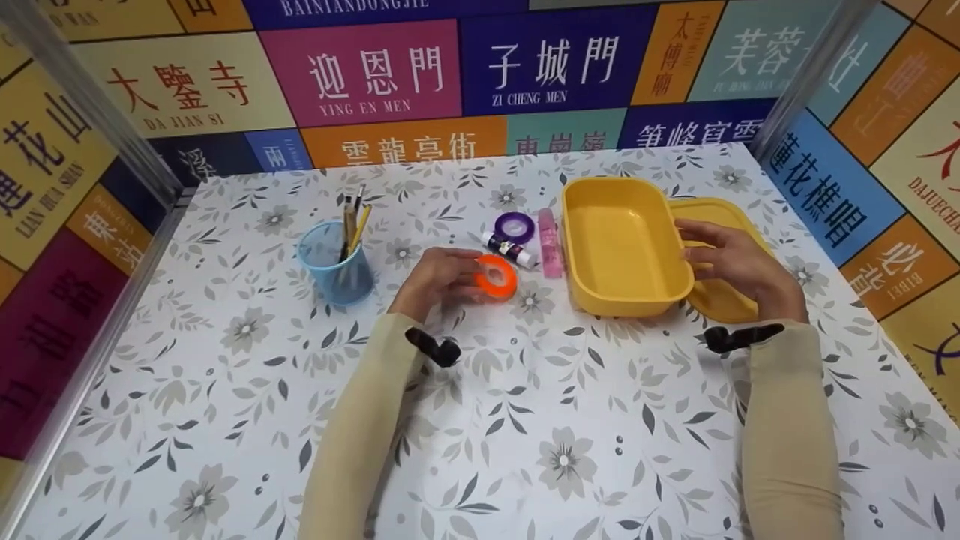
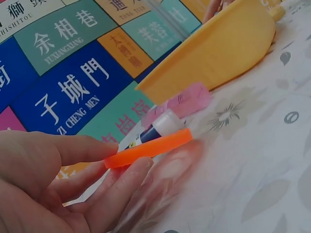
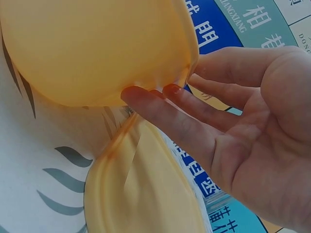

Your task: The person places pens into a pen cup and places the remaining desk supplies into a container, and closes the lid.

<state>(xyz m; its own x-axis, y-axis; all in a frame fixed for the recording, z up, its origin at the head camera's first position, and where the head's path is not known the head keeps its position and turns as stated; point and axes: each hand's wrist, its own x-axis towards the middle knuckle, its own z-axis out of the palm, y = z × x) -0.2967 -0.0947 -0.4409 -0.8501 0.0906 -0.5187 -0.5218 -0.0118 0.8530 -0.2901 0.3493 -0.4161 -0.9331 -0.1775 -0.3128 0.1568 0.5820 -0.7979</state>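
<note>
My left hand (image 1: 442,280) pinches an orange tape roll (image 1: 498,277) by its left edge. In the left wrist view the roll (image 2: 150,148) is tilted close over the tablecloth, fingers above and below its edge. A dark-and-white glue stick (image 1: 508,250) lies just behind it. My right hand (image 1: 739,262) is at the right side of a yellow box (image 1: 619,300), its fingers extended. The right wrist view shows the fingertips (image 3: 133,94) against the outer wall of the box (image 3: 97,58). A yellow lid (image 1: 724,300) lies partly under that hand.
A purple tape roll (image 1: 501,217) and a pink translucent stick-shaped item (image 1: 550,244) lie left of the box. At the left stands a blue mesh cup (image 1: 337,281) with brushes and a pencil (image 1: 361,232). Printed panels (image 1: 375,67) border the flowered tablecloth (image 1: 525,465).
</note>
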